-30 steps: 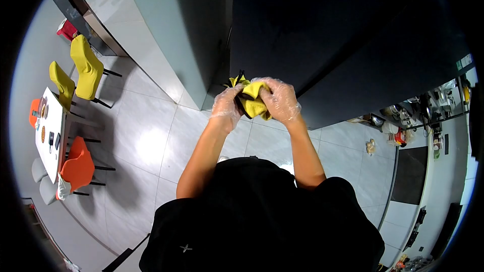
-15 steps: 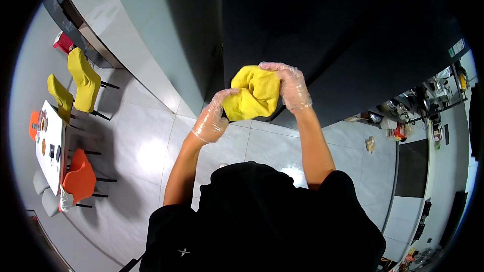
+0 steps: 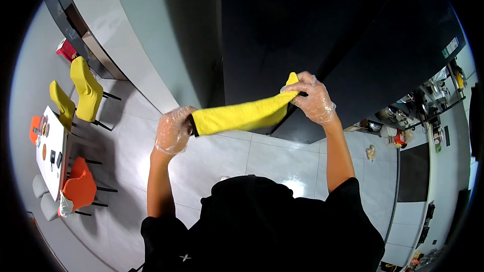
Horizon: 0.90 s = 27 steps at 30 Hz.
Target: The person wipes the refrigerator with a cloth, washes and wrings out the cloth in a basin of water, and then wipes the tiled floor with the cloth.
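Cloth (image 3: 241, 116), stretched in midair before the dark panel (image 3: 282, 35); gripped at its black-edged end by the left hand (image 3: 174, 130), at the other by the right hand (image 3: 315, 99). Pull evenly from both ends, letting no edge twist.

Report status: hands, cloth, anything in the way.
Left hand and right hand, plastic-gloved, gripping opposite ends. Black-edged yellow cloth stretched between them, held above the floor. Nothing visibly blocking it; dark panel beyond.
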Motion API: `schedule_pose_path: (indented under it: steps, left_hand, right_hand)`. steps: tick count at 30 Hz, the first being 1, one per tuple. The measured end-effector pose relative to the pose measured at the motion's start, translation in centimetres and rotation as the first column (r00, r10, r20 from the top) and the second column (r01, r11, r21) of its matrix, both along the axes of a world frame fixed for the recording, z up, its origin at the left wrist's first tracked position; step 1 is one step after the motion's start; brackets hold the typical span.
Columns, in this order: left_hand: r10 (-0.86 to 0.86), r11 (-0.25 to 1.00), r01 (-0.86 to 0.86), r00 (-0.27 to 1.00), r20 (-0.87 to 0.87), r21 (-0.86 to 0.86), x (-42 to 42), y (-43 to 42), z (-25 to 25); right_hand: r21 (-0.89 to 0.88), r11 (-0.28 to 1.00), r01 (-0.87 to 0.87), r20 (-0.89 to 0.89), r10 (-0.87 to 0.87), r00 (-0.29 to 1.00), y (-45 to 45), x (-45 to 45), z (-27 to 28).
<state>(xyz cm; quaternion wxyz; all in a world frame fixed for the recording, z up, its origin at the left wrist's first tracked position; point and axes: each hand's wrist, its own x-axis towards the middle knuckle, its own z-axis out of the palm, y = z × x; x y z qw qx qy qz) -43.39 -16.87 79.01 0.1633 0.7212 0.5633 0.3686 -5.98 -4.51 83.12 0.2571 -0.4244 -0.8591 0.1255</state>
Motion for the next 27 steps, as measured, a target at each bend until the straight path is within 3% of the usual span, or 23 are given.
schedule_pose_path:
  steps: [1, 2, 3, 4, 5, 7, 8, 11, 12, 15, 16, 17, 19, 20, 23, 24, 27]
  left_hand:
    - [0.032, 0.992, -0.019, 0.994, -0.1, 0.124, -0.5, 0.4, -0.7]
    - [-0.039, 0.957, 0.022, 0.998, 0.054, 0.29, -0.8, 1.5, -1.8]
    - [-0.016, 0.982, -0.014, 0.987, 0.161, 0.187, -0.8, 1.9, -2.0]
    - [0.164, 0.982, -0.117, 0.913, 0.373, -0.145, -0.4, 2.2, -2.1]
    - [0.389, 0.871, -0.137, 0.777, 0.495, -0.471, 0.3, 2.2, -2.1]
    - [0.393, 0.908, -0.212, 0.726, 0.565, -0.361, 0.6, 3.5, -6.6]
    - [0.389, 0.919, -0.25, 0.7, 0.599, -0.305, 0.8, 3.9, -8.1]
    - [0.379, 0.897, -0.181, 0.784, 0.491, -0.404, 2.2, 4.1, -5.9]
    - [0.339, 0.935, -0.195, 0.736, 0.586, -0.296, 3.1, 4.3, -6.5]
    - [0.217, 0.972, -0.073, 0.641, 0.736, -0.224, 4.8, 5.0, -6.9]
    - [0.24, 0.97, -0.143, 0.722, 0.649, -0.199, 5.4, 5.0, -6.6]
    - [0.287, 0.952, -0.147, 0.74, 0.609, -0.27, 5.7, 5.0, -6.1]
    - [0.372, 0.9, -0.163, 0.772, 0.516, -0.404, 6.4, 4.8, -4.8]
    - [0.349, 0.921, -0.144, 0.715, 0.606, -0.361, 6.8, 5.0, -5.5]
    - [0.219, 0.967, -0.079, 0.738, 0.638, -0.241, 7.0, 5.0, -6.5]
    - [0.158, 0.985, -0.057, 0.668, 0.727, -0.161, 8.0, 4.6, -5.8]
    - [0.089, 0.993, -0.017, 0.756, 0.648, -0.117, 7.7, 4.0, -5.5]
  right_hand:
    - [0.041, 0.999, 0.031, -0.031, -0.03, 0.999, 0.2, -0.1, -0.1]
    - [0.078, 0.995, 0.062, -0.062, -0.058, 0.996, 0.7, -0.2, -0.4]
    - [0.11, 0.989, 0.097, -0.095, -0.087, 0.992, 1.0, -0.3, -1.0]
    - [-0.059, 0.993, 0.102, -0.213, -0.112, 0.971, 1.4, -0.5, -1.7]
    - [-0.175, 0.979, 0.106, -0.139, -0.131, 0.982, 1.6, -0.7, -2.2]
    - [-0.386, 0.913, 0.132, 0.009, -0.139, 0.99, 2.0, -1.1, -2.5]
    - [-0.363, 0.921, 0.138, 0.032, -0.136, 0.99, 1.8, -1.5, -2.6]
    - [-0.317, 0.947, 0.04, -0.14, -0.089, 0.986, 1.3, -2.5, -5.2]
    - [-0.317, 0.947, 0.043, -0.167, -0.1, 0.981, 0.4, -3.5, -5.4]
    - [-0.526, 0.803, -0.281, -0.417, 0.044, 0.908, 0.3, -5.0, -7.1]
    - [-0.597, 0.749, -0.288, -0.348, 0.082, 0.934, -0.2, -5.6, -6.4]
    - [-0.547, 0.739, -0.394, -0.348, 0.227, 0.91, -0.2, -5.9, -6.7]
    - [-0.622, 0.566, -0.541, -0.453, 0.302, 0.838, -2.3, -7.0, -4.3]
    - [-0.542, 0.616, -0.572, -0.481, 0.331, 0.812, -3.0, -7.6, -4.5]
    - [-0.436, 0.79, -0.43, -0.204, 0.379, 0.903, -3.8, -8.8, -4.1]
    - [-0.435, 0.81, -0.393, -0.158, 0.361, 0.919, -4.1, -9.0, -3.5]
    - [-0.404, 0.874, -0.271, -0.07, 0.266, 0.961, -4.3, -9.7, -2.6]
